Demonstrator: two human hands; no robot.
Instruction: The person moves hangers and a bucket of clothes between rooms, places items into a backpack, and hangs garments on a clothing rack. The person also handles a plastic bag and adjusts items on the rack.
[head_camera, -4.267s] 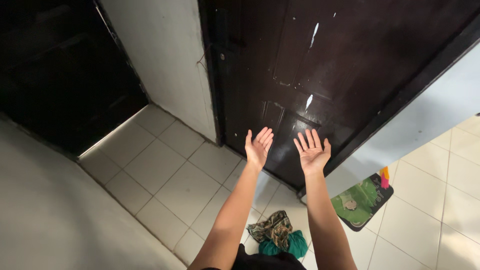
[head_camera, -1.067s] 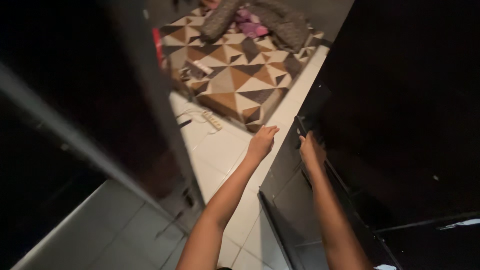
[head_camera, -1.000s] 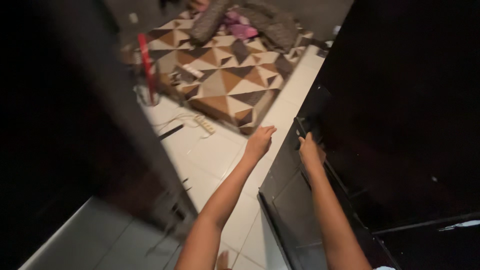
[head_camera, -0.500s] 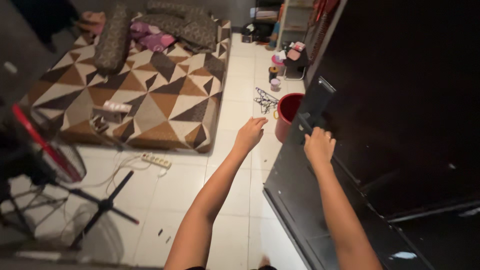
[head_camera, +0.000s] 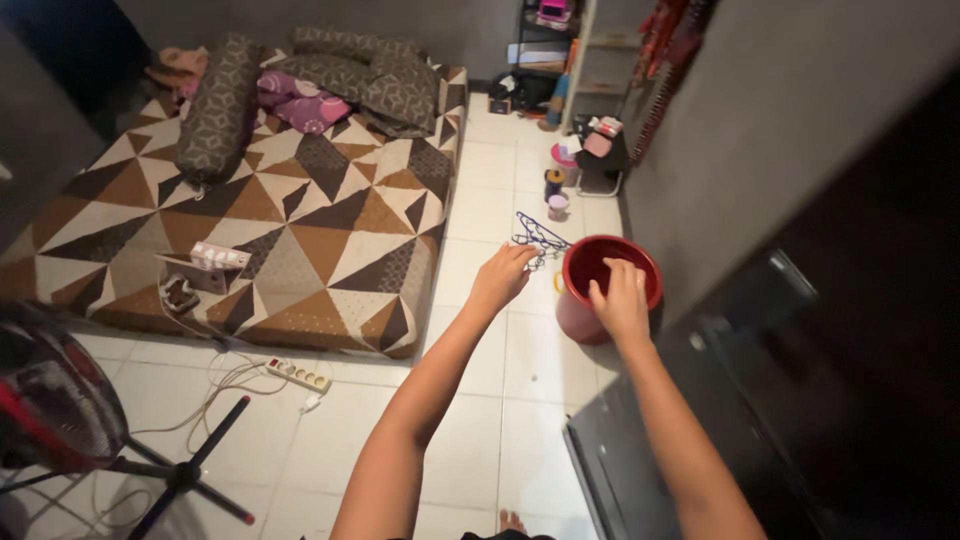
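My left hand (head_camera: 503, 277) is stretched forward over the white tiled floor (head_camera: 470, 400), fingers loosely curled, holding nothing. My right hand (head_camera: 620, 297) is also stretched out, fingers apart and empty, in front of a red bucket (head_camera: 600, 262) that stands on the floor by the grey wall. The dark door (head_camera: 800, 400) stands open at the right, away from my right hand. A bundle of wire hangers (head_camera: 537, 236) lies on the tiles just beyond my left hand.
A mattress (head_camera: 300, 230) with a brown, grey and white triangle cover fills the left, with pillows (head_camera: 370, 70) at its head. A power strip (head_camera: 298, 375) and cables lie beside it. A standing fan (head_camera: 60, 410) is at lower left. A shelf (head_camera: 560, 50) and small containers stand at the back.
The door has swung open and the view has moved into the room. My right hand has let go of the door edge and now hangs over the red bucket.
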